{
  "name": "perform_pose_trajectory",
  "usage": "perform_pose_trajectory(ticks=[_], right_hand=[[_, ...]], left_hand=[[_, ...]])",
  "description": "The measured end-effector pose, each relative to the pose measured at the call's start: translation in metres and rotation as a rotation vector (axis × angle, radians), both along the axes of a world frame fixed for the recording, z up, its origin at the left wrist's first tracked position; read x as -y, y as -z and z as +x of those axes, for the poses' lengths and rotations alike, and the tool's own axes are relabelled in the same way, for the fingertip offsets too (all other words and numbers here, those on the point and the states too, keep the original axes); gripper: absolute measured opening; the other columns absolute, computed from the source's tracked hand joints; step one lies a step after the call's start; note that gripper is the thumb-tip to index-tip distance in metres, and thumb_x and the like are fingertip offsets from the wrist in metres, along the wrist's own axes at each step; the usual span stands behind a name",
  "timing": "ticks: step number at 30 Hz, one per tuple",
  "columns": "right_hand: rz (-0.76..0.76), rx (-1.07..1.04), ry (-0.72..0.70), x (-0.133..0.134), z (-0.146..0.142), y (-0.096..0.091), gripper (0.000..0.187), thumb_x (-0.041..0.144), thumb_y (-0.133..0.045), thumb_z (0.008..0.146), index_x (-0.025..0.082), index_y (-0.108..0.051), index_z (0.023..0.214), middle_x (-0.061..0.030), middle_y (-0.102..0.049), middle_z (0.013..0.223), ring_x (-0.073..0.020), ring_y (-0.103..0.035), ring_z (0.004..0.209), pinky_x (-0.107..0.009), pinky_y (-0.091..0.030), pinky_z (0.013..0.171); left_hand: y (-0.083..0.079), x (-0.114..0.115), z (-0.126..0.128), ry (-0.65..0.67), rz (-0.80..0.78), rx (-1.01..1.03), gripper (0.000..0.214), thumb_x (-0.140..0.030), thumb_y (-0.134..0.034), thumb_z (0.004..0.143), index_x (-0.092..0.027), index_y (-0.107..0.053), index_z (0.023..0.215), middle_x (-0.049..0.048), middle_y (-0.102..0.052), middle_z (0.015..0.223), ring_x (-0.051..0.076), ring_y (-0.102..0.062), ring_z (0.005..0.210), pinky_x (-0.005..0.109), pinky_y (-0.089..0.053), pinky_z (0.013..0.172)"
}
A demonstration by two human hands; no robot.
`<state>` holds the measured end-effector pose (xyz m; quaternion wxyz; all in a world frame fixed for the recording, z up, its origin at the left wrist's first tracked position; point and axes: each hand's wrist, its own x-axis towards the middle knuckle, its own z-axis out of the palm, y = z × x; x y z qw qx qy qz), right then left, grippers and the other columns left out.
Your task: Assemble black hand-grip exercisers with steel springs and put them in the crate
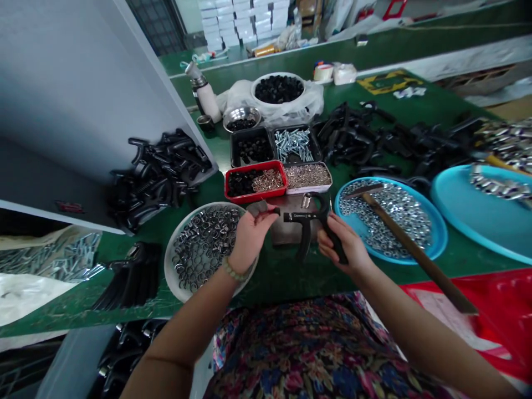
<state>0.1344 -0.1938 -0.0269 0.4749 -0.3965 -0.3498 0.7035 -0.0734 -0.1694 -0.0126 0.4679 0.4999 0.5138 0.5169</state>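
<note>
My right hand [343, 244] is wrapped round one handle of a black hand grip strengthener [307, 217], which has a metal spring and white scale marks. Pinched in the fingertips of my left hand [251, 227] is a small black cap [276, 211], just left of the strengthener's end and apart from it. Grey covering [256, 208] shows on a left finger. Beneath the strengthener lies a grey metal plate [286, 228]. Under my left wrist stands a white bowl [169, 271] of metal rings. A blue basin [441, 244] of small metal parts sits beside my right hand.
Ahead stand a red tray [256, 197] of black and coppery parts, a pale tray [308, 176] of small pieces, and a black tray [318, 151] of screws. A hammer [415, 249] lies across the blue basin. Black handles [160, 172] are heaped left; finished-looking grips [133, 271] lie nearer.
</note>
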Motion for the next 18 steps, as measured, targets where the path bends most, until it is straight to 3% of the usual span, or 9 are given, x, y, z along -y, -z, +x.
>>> perform_pose_trajectory(ticks=[6, 11, 14, 18], right_hand=[[-0.022, -0.155, 0.027, 0.011, -0.007, -0.003, 0.034, 0.049, -0.052, 0.087, 0.023, -0.033, 0.075, 0.0107, -0.039, 0.047, -0.0029, -0.023, 0.027, -0.017, -0.016, 0.031], [-0.005, -0.083, 0.03, 0.012, -0.008, -0.004, 0.033, 0.05, -0.047, 0.089, 0.023, -0.033, 0.075, 0.0112, -0.038, 0.047, -0.0037, -0.023, 0.027, -0.017, -0.018, 0.032], [0.051, 0.205, 0.019, 0.008, -0.005, -0.022, 0.029, 0.051, -0.046, 0.089, 0.023, -0.039, 0.08, 0.0107, -0.037, 0.048, -0.006, -0.028, 0.028, -0.019, -0.021, 0.031], [0.379, 0.952, -0.035, 0.007, 0.002, -0.055, 0.029, 0.045, -0.047, 0.088, 0.021, -0.056, 0.102, -0.0008, -0.061, 0.069, -0.015, -0.057, 0.05, -0.025, -0.041, 0.045]], left_hand=[[0.002, 0.011, 0.014, -0.03, 0.027, 0.027, 0.022, -0.028, -0.069, 0.075, -0.018, -0.07, 0.094, 0.0051, -0.073, 0.1, 0.02, -0.067, 0.096, 0.039, -0.049, 0.096], [0.009, 0.025, 0.022, -0.047, 0.039, -0.122, 0.028, -0.031, -0.063, 0.081, -0.02, -0.069, 0.106, 0.0058, -0.07, 0.114, 0.02, -0.063, 0.108, 0.038, -0.044, 0.104], [0.016, 0.03, 0.023, 0.039, -0.012, -0.164, 0.034, -0.031, -0.054, 0.088, -0.02, -0.064, 0.118, 0.0053, -0.065, 0.124, 0.02, -0.058, 0.117, 0.037, -0.039, 0.108], [0.025, 0.033, 0.008, 0.116, -0.114, -0.085, 0.039, -0.033, -0.054, 0.088, -0.019, -0.06, 0.124, 0.0071, -0.061, 0.13, 0.021, -0.055, 0.122, 0.039, -0.038, 0.11]])
